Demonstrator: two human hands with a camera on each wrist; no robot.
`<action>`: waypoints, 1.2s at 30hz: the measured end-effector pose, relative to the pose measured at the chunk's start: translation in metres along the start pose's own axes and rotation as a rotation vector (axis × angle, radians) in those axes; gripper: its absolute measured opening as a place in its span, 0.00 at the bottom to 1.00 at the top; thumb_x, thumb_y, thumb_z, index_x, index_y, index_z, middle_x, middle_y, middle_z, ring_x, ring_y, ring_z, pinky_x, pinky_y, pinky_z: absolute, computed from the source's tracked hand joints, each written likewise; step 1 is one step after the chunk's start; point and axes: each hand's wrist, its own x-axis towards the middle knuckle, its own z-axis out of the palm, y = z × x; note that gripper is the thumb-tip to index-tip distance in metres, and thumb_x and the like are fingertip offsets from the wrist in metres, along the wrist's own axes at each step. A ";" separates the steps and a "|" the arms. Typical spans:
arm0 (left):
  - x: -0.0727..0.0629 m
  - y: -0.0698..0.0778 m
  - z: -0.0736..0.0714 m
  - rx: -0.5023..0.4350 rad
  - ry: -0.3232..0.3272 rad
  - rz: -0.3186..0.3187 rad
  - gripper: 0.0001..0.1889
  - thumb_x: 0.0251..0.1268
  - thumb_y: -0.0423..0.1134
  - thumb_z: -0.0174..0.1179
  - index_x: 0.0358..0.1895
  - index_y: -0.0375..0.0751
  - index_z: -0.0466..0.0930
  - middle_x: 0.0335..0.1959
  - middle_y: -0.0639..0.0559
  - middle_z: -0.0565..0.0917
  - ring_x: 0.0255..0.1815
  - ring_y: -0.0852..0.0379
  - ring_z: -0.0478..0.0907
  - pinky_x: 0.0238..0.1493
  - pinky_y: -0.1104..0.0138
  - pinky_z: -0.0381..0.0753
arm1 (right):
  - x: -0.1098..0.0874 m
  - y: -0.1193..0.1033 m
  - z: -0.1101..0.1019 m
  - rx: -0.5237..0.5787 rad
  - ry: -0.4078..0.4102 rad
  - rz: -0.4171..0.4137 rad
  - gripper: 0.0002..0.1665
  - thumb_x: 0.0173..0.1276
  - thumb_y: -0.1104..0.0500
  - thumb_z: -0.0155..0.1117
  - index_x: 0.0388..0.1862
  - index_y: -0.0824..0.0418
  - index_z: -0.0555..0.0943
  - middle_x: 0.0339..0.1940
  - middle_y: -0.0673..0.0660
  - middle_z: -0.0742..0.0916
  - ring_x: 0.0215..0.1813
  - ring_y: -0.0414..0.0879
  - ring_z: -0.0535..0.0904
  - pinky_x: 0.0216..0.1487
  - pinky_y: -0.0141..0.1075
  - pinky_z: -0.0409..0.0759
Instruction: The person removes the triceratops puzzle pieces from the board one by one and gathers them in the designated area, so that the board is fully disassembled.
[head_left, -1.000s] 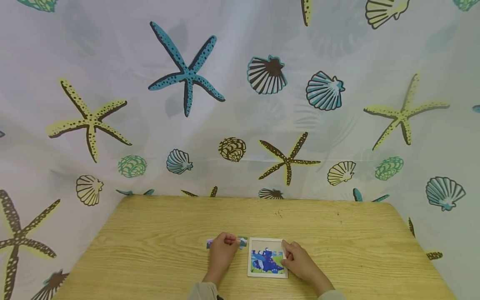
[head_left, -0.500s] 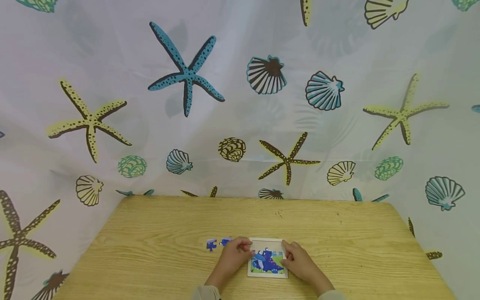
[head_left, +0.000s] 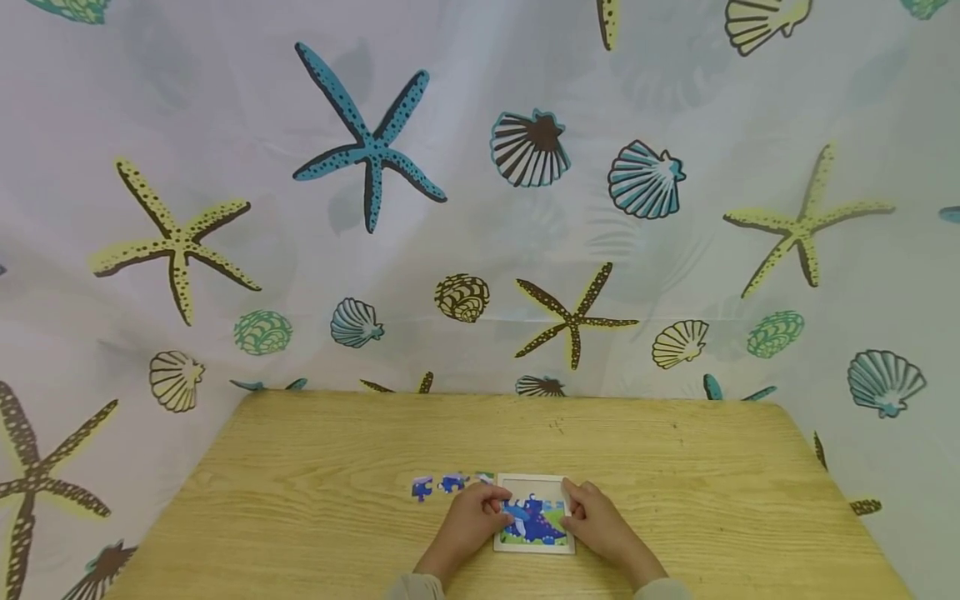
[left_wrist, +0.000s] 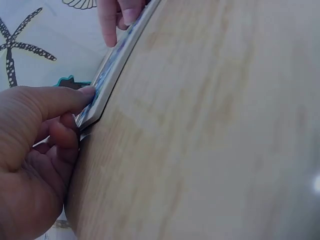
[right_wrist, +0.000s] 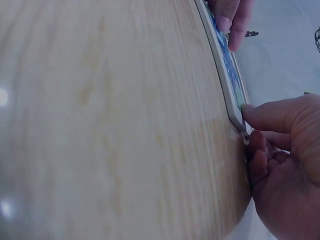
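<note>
A small jigsaw puzzle in a pale frame [head_left: 534, 548] lies on the table, its lower part filled with a blue dinosaur picture [head_left: 534, 525] and its upper part showing bare backing. My left hand [head_left: 468, 525] grips the frame's left side; in the left wrist view its thumb [left_wrist: 75, 99] lies on the edge, the other fingers curled beside it. On the opposite side my right hand [head_left: 600, 523] holds the right edge, thumb [right_wrist: 270, 116] on top and fingers curled at the outer side. Loose jigsaw pieces [head_left: 422, 488] lie left of the frame, one partly hidden behind the left hand.
The wooden table [head_left: 322, 467] extends around the puzzle on all sides. A white curtain [head_left: 480, 225] printed with starfish and shells hangs behind the table and along both its sides.
My left hand has moved from the loose pieces rightward and down to the frame's left side, uncovering pieces. The right hand keeps its place on the right edge.
</note>
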 end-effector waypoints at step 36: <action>0.001 0.005 -0.001 0.112 -0.073 0.054 0.10 0.53 0.30 0.65 0.40 0.34 0.80 0.26 0.53 0.67 0.28 0.58 0.64 0.29 0.69 0.64 | -0.001 -0.004 0.006 -0.005 -0.021 -0.059 0.19 0.65 0.67 0.61 0.54 0.59 0.81 0.31 0.51 0.66 0.30 0.43 0.61 0.28 0.29 0.62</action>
